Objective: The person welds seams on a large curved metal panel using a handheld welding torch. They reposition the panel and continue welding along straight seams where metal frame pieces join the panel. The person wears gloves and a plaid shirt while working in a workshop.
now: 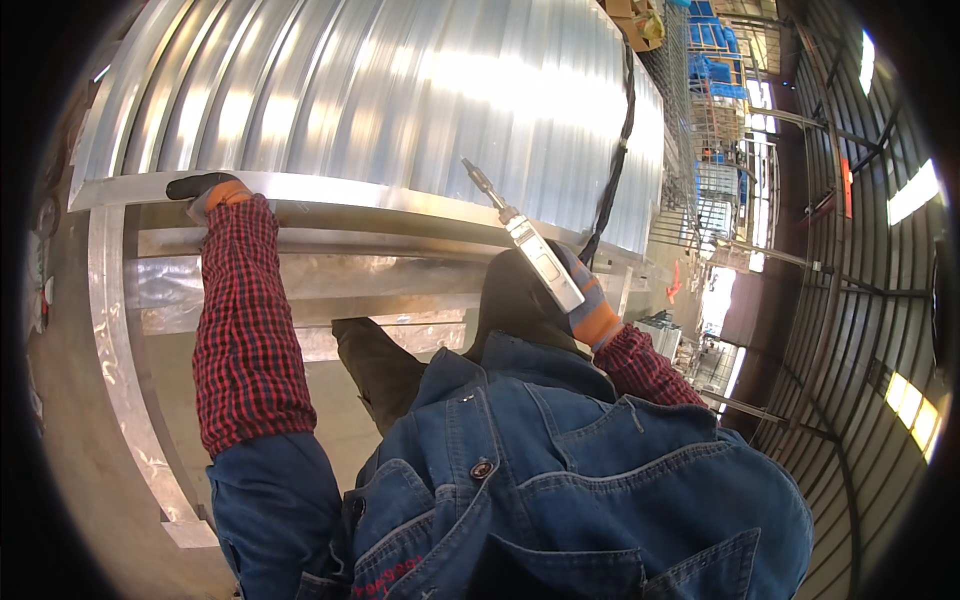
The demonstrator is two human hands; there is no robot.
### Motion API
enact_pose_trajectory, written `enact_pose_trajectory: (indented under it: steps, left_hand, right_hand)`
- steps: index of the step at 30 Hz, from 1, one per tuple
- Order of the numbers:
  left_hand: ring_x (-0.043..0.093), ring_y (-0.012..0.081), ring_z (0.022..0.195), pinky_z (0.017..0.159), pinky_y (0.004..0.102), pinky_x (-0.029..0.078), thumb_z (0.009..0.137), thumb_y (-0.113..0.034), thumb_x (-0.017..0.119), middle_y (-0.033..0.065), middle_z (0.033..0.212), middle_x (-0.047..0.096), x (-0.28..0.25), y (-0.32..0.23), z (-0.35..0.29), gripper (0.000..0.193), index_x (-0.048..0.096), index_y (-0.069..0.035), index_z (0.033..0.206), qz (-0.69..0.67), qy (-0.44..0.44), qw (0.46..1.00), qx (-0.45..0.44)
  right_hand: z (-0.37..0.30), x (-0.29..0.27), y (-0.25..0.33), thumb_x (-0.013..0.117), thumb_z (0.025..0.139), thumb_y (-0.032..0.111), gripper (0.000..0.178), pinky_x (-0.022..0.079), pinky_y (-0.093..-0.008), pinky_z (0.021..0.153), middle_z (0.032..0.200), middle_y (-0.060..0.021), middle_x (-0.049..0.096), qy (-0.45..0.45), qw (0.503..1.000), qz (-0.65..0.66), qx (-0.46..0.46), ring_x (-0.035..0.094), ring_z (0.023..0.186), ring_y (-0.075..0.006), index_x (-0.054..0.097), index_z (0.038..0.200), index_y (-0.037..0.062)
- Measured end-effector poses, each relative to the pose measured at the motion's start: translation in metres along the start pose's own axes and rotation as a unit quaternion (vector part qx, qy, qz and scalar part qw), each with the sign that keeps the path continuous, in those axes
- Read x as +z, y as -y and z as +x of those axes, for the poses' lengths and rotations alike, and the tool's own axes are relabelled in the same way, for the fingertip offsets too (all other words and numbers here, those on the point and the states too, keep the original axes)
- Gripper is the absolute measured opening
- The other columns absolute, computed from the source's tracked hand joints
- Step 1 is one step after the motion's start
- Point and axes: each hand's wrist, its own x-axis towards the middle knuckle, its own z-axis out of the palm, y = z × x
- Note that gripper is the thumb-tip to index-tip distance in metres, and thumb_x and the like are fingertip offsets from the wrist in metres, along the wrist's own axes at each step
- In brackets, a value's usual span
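My left hand (208,190), in a black and orange glove, rests at the near edge of a ribbed silver metal panel (330,110). Its fingers curl over the bright metal rail (330,190) along that edge. My right hand (590,300), gloved in grey and orange, is closed around a silver gun-like tool (540,262) with a boxy body and a narrow nozzle. This tool points up and left, its tip over the panel; whether the tip touches is unclear. The tool's body hides part of the right fingers.
A black cable (622,130) crosses the panel's right side toward my right hand. Below the rail run metal crossbars (300,275), and a frame leg (105,290) stands at left. Wire mesh racks (690,130) and an open cardboard box (630,22) are at far right.
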Motion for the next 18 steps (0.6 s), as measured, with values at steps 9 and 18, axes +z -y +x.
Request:
enact_pose_trajectory:
  steps: [9, 18]
  left_hand:
    - [0.058, 0.0207, 0.136, 0.115, 0.0445, 0.047, 0.113, -0.032, 0.055, 0.0058, 0.149, 0.063, -0.148, 0.094, -0.126, 0.039, 0.065, -0.013, 0.146, -0.401, 0.120, 0.905, -0.072]
    - [0.047, 0.0296, 0.155, 0.128, 0.0461, 0.038, 0.116, -0.036, 0.049, 0.0187, 0.168, 0.048, -0.123, 0.033, -0.054, 0.065, 0.038, 0.000, 0.168, -0.470, 0.088, 0.833, -0.279]
  right_hand:
    - [0.029, 0.034, 0.000, 0.069, 0.096, 0.005, 0.062, 0.052, -0.0458, 0.110, 0.140, -0.0243, 0.066, 0.019, 1.000, -0.007, 0.013, 0.064, 0.131, -0.0415, 0.051, 0.155, 0.0019]
    - [0.056, 0.035, -0.006, 0.065, 0.100, 0.007, 0.061, 0.048, -0.0455, 0.118, 0.150, -0.0233, 0.062, 0.083, 0.996, 0.030, 0.002, 0.059, 0.141, -0.0411, 0.048, 0.158, 0.0019]
